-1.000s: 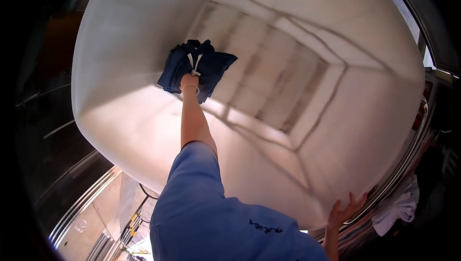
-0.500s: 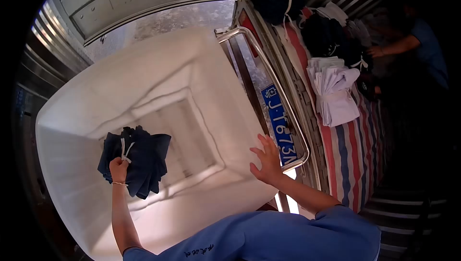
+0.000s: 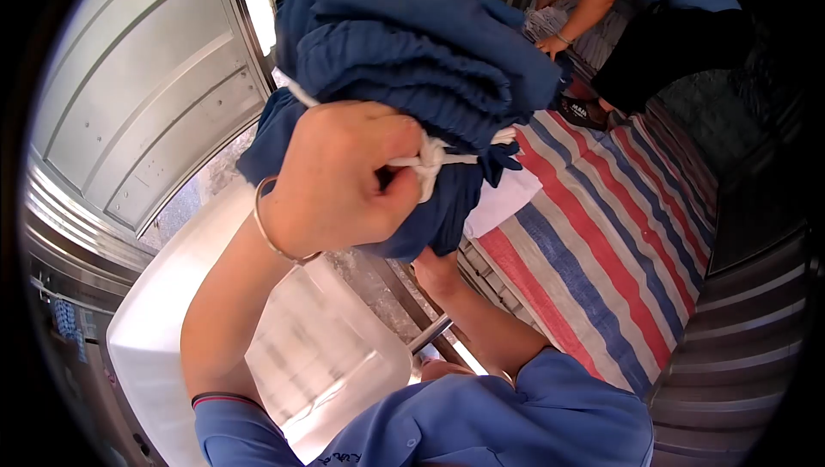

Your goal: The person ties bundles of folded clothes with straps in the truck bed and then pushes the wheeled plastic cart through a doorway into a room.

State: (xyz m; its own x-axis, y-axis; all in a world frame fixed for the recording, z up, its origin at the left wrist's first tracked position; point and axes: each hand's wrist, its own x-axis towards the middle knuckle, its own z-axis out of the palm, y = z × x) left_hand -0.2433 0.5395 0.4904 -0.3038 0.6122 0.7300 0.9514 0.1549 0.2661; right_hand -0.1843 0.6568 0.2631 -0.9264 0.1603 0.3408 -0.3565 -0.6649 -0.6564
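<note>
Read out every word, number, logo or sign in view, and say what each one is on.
Nothing here reads clearly.
Wearer's blue shirt: dark script, partly cut off, unreadable.
Other person's dark shoe: small white lettering, too small to read with certainty.

Thick bundle of folded dark blue garments [image 3: 404,46], gathered elastic edge showing, tied with knotted white cord [image 3: 430,162], tilted, lower folds splayed, held up above a white bin [image 3: 344,321]
</note>
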